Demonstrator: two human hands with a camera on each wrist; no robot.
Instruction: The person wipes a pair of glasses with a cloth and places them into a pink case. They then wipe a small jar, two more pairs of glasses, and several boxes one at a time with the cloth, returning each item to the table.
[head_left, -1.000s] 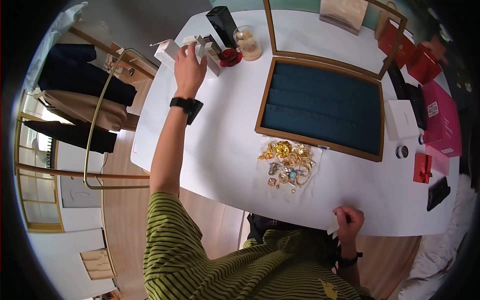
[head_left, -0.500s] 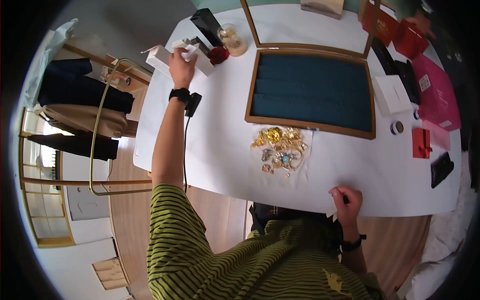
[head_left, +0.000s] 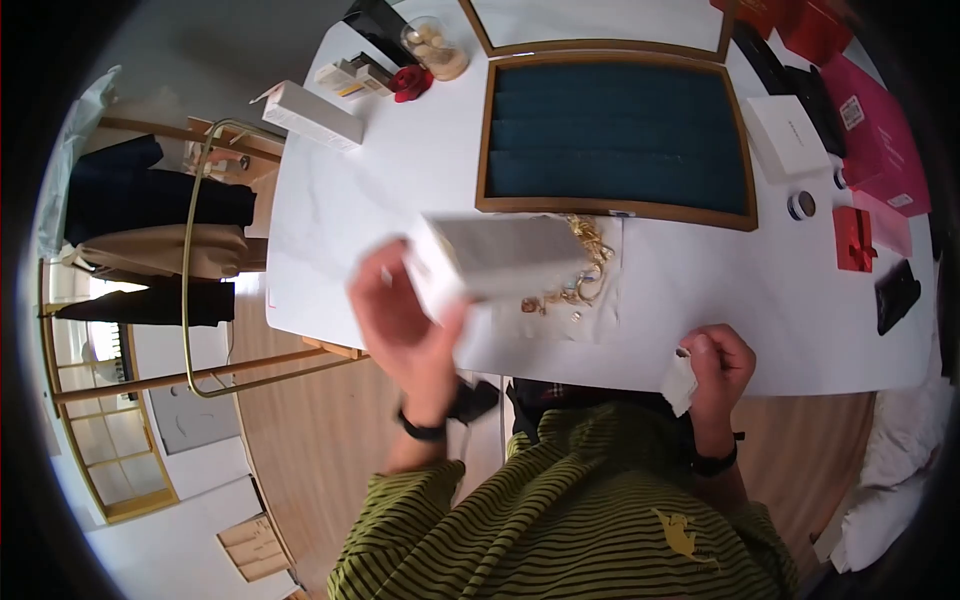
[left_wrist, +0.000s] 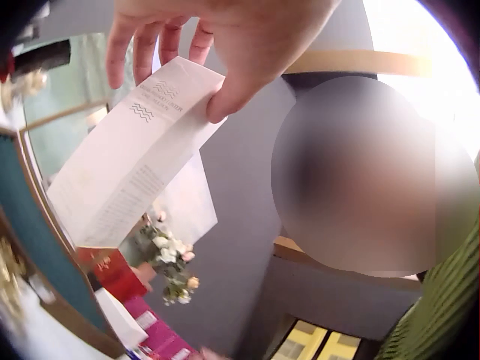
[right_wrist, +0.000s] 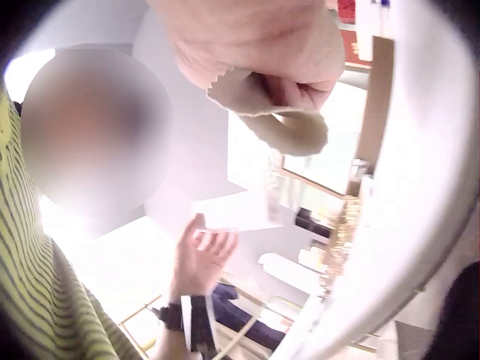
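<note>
My left hand grips a long white box by one end, thumb on one side and fingers on the other. Small print and wavy lines mark this box in the left wrist view. Held above the table, it covers part of a heap of gold-coloured jewellery on a pale sheet. At the table's front edge, my right hand pinches a small cream cloth with a zigzag edge. Beyond the jewellery lies a wooden jewellery case, lid raised, its dark teal lining bare.
Another white box, small cartons, a red rose-shaped thing and a glass jar stand at the far left. On the right are a white box, a pink box and a red gift box.
My left hand has taken the white box from the group at the far left and brought it toward me, over the jewellery. The right hand stays near the front edge with the cloth.
</note>
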